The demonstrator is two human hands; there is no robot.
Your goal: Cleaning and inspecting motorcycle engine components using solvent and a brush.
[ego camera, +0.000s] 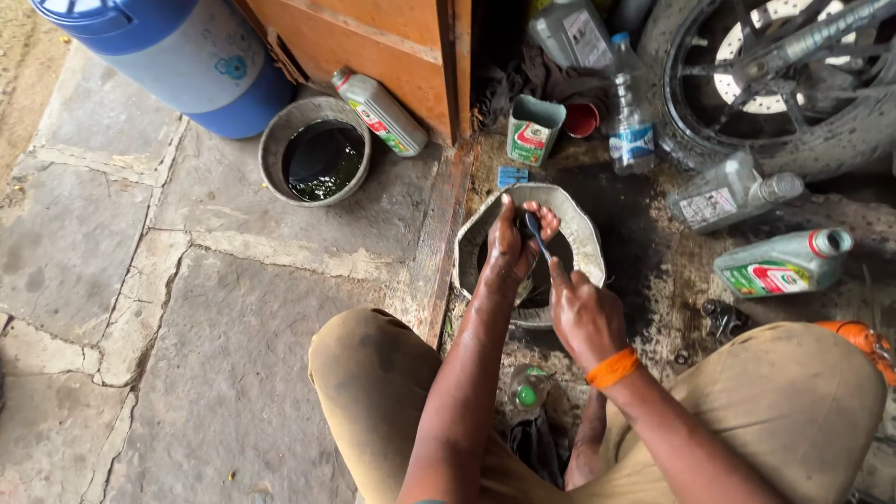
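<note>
**Hands over oily basin — floor inventory**

- Left hand (pixel 509 245): fingers curled around a small dark part (pixel 533 227), held over the basin. Grip closed on it.
- Right hand (pixel 583 313): fist mostly closed, forefinger stretched up to touch the same dark part; orange band (pixel 612 368) on wrist. What the part is: can't tell, too small and dark.
- Basin (pixel 583 233): pale, dented rim, dark liquid inside, on the ground directly under both hands, between the person's knees and the door.
- Round pan (pixel 280 140): grey, full of dark oil, on stone paving, well apart to the left, just beside blue drum (pixel 201 70).
- Oil bottle, lying (pixel 381 112): grey w/ red cap, against wooden door (pixel 373 42).
- Cut-open can (pixel 534 129): green-grey, upright, just behind basin; small blue object (pixel 512 175) betw. the two.
- Red cup (pixel 582 119) near can.
- Clear water bottle (pixel 632 117), upright, by motorcycle wheel (pixel 775 84).
- Two grey bottles on their sides, right of basin: one clear-capped (pixel 733 191), one red-capped (pixel 784 263).
- Small green-capped bottle (pixel 528 392) betw. the knees, partly hidden by the forearms.
- Wooden threshold (pixel 439 243) divides paving from the oily floor.
</note>
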